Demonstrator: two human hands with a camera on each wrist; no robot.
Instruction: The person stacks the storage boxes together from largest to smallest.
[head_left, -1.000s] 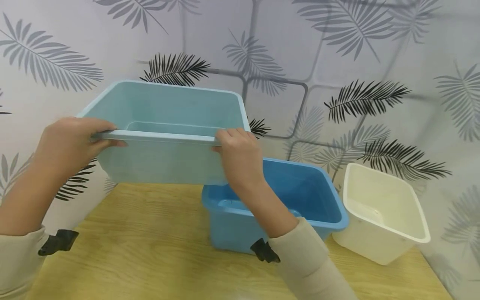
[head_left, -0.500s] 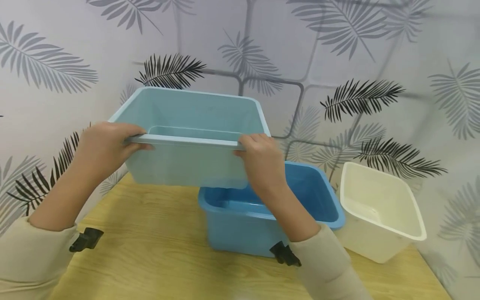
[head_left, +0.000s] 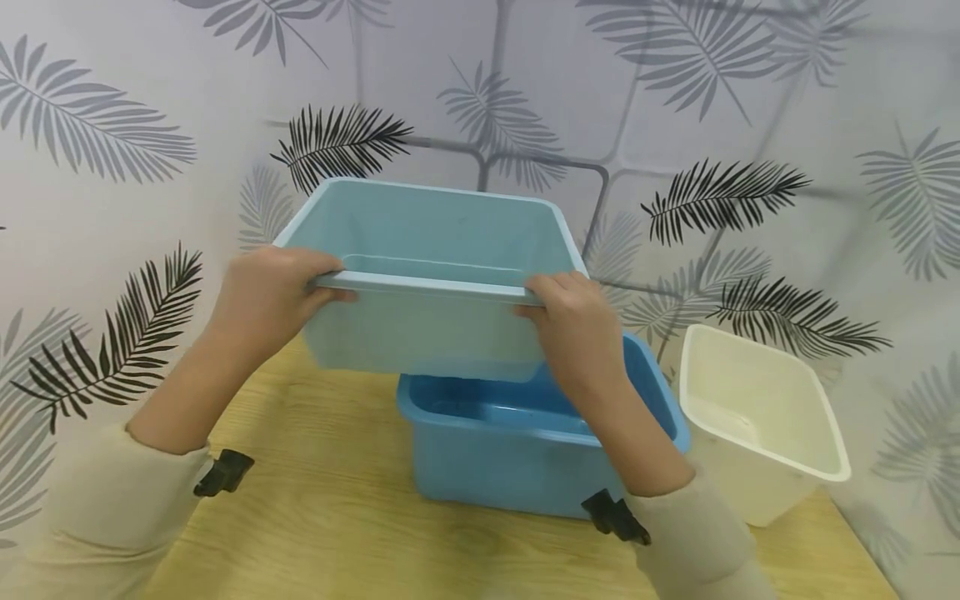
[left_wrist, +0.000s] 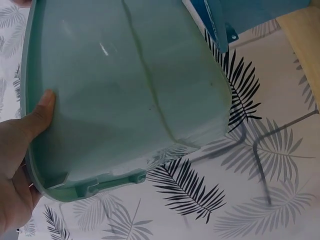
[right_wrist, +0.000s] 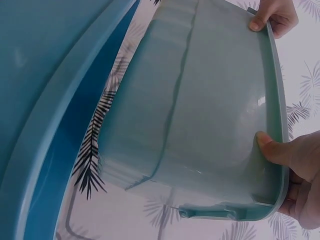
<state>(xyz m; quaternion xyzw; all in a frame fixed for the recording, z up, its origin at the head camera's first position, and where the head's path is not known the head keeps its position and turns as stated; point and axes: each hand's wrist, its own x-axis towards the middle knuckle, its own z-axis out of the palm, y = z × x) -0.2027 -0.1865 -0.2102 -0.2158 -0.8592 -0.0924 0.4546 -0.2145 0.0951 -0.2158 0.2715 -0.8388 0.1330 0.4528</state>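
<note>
A pale teal plastic bin (head_left: 427,329) hangs in the air in the head view, its inside facing up and toward me. My left hand (head_left: 270,292) grips its near rim at the left corner, while my right hand (head_left: 577,325) grips the same rim at the right corner. In the left wrist view the left thumb (left_wrist: 44,107) lies against the bin's outer wall. The right thumb (right_wrist: 272,148) does likewise in the right wrist view. Under and behind the teal bin stands a darker blue bin (head_left: 510,467), partly hidden by it and by my right forearm.
A cream bin (head_left: 757,408) stands right of the blue bin, close beside it. Both rest on a wood-grain table (head_left: 322,517). Behind the table rises a leaf-patterned wall covering (head_left: 540,75). Small black mounts (head_left: 225,472) sit at both sleeve cuffs.
Both hands have carried the teal bin to the right, so it now overlaps the blue bin more. The blue and cream bins have stayed in place on the table.
</note>
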